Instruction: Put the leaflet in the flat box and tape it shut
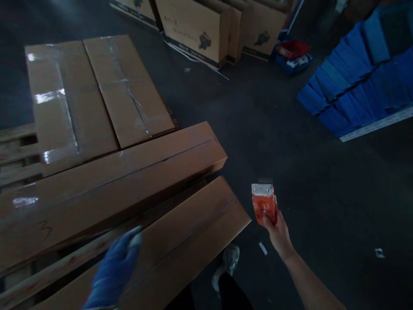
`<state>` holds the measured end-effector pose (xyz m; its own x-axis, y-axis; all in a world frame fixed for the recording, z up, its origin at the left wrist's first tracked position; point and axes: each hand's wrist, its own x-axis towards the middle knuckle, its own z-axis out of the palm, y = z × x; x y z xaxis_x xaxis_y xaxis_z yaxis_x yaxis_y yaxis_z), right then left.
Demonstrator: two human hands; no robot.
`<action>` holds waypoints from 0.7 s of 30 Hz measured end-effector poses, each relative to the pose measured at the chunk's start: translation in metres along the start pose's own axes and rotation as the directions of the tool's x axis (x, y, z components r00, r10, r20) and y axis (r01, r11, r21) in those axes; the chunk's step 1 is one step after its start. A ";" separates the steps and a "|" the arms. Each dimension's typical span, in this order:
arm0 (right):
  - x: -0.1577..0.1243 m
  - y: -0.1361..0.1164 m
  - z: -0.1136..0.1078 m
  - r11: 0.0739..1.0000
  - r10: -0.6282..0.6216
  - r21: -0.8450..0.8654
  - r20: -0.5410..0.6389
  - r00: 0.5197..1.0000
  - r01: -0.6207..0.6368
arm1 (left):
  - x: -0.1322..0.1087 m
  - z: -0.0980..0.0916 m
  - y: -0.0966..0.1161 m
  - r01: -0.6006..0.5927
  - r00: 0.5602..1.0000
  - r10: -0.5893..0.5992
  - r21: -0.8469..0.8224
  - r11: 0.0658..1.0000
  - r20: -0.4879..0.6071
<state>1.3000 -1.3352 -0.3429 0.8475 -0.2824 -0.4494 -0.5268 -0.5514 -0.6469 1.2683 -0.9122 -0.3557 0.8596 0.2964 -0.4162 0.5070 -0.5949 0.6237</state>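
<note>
My left hand [114, 267], in a blue glove, hovers over or rests on the near end of a long brown carton [193, 234]; motion blur hides whether it touches. Its fingers look stretched out, with nothing seen in them. In my bare right hand [280, 234] is an orange tool with a riveted metal edge, which looks like a tape dispenser [263, 204]. It points away from me, above the floor to the right of the carton's end. Beyond lies a second long carton [129, 185], marked with a 3.
Two taped flat cartons [71, 107] lie farther back on a wooden pallet [19, 150]. Printed cartons [196, 34] stand at the back. Blue bins [358, 90] are stacked at the right, near a red tray [293, 48]. My shoe [230, 258] is below the near carton.
</note>
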 end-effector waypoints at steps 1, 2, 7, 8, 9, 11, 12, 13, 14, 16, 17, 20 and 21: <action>-0.016 -0.009 -0.012 0.998 -0.029 0.058 0.076 0.997 0.025 | 0.004 0.010 0.027 -0.023 0.998 0.032 -0.137 0.990 0.062; -0.031 -0.016 -0.020 0.993 -0.054 0.111 0.157 0.986 0.037 | 0.010 0.018 0.056 -0.035 0.984 0.082 -0.285 0.958 0.156; -0.082 -0.042 -0.016 0.965 -0.133 0.260 0.406 0.904 0.025 | 0.040 0.025 0.178 0.189 0.597 0.418 -0.627 0.756 0.684; -0.087 -0.047 -0.011 0.966 -0.139 0.258 0.426 0.894 0.028 | 0.043 0.021 0.187 0.244 0.502 0.451 -0.621 0.745 0.738; -0.090 -0.052 -0.005 0.967 -0.147 0.251 0.439 0.886 0.036 | 0.045 0.017 0.193 0.279 0.427 0.475 -0.612 0.740 0.769; -0.093 -0.066 0.004 0.969 -0.167 0.240 0.460 0.872 0.059 | 0.043 0.010 0.193 0.287 0.360 0.478 -0.582 0.761 0.801; -0.093 -0.075 0.008 0.970 -0.174 0.236 0.469 0.866 0.067 | 0.041 0.008 0.191 0.277 0.377 0.450 -0.562 0.779 0.810; -0.093 -0.084 0.012 0.971 -0.174 0.232 0.483 0.858 0.066 | 0.038 0.007 0.188 0.276 0.422 0.406 -0.541 0.794 0.811; -0.092 -0.094 0.016 0.972 -0.163 0.229 0.500 0.850 0.051 | 0.036 0.008 0.184 0.289 0.478 0.349 -0.520 0.804 0.806; -0.092 -0.112 0.025 0.971 -0.113 0.236 0.542 0.833 -0.022 | 0.038 0.015 0.173 0.322 0.608 0.222 -0.492 0.809 0.762; -0.092 -0.118 0.029 0.969 -0.076 0.238 0.560 0.825 -0.072 | 0.044 0.020 0.164 0.328 0.664 0.167 -0.485 0.811 0.729; -0.099 -0.124 0.039 0.962 0.067 0.180 0.570 0.819 -0.204 | 0.082 0.038 0.126 0.246 0.837 0.030 -0.425 0.871 0.547; -0.103 -0.122 0.041 0.961 0.122 0.143 0.553 0.824 -0.238 | 0.101 0.044 0.111 0.197 0.888 -0.009 -0.361 0.912 0.460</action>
<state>1.2740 -1.2070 -0.2428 0.5985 0.1340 -0.7898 -0.7169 -0.3505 -0.6027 1.4086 -0.9808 -0.3578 0.7296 -0.0749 -0.6798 0.6539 -0.2149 0.7254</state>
